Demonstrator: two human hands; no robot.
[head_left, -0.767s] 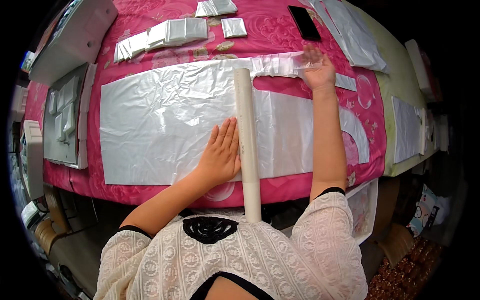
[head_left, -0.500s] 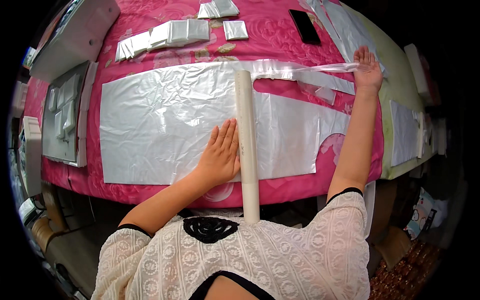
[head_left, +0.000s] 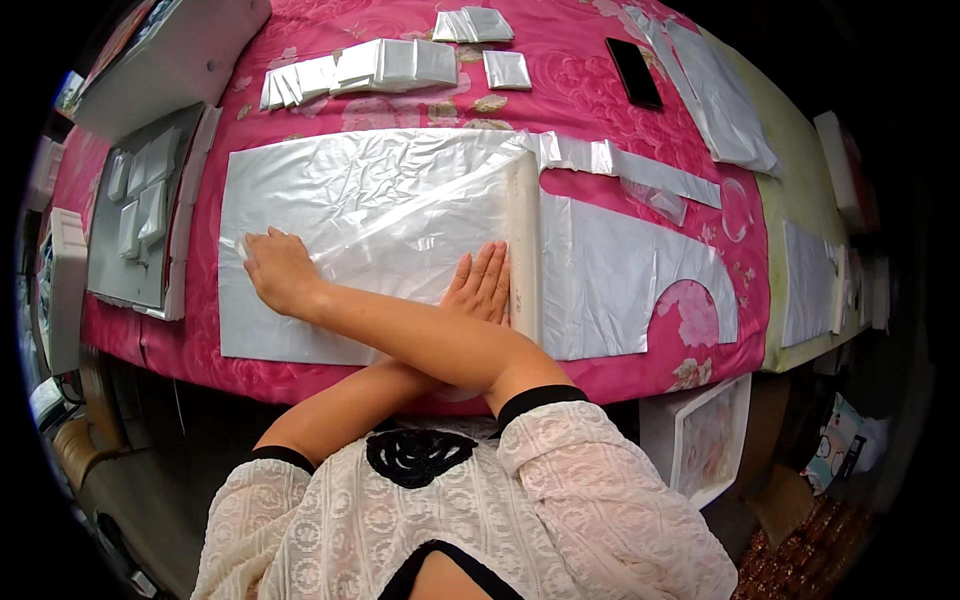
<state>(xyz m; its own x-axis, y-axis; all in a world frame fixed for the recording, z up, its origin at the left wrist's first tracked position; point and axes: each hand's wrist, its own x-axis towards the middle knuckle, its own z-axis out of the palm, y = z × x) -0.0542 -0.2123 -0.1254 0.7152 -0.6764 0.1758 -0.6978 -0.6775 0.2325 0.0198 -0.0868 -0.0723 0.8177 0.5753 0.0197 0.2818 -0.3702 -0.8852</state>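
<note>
A large silvery plastic bag with cut-out handles (head_left: 600,270) lies spread across the table. A whitish pipe (head_left: 522,240) rests on it, running toward my body. My left hand (head_left: 480,287) lies flat on the plastic against the pipe's left side, fingers stretched, nothing held. Crossing over the left forearm, my right arm reaches to the bag's left part. There my right hand (head_left: 285,268) has its fingers bent down on a strip of the plastic, which runs diagonally from the pipe's far end. The palm side and the exact grip are hidden.
Folded silvery packets (head_left: 395,65) line the far side, near a black phone (head_left: 633,73). At left stand a tray of small packets (head_left: 140,270) and a white foam box (head_left: 175,75). More plastic sheets (head_left: 725,100) lie far right. A white bin (head_left: 710,440) sits below the table edge.
My right hand has swung from the far right across to the left, taking the plastic strip over the pipe. My left hand stays flat beside the pipe. The view has shifted slightly.
</note>
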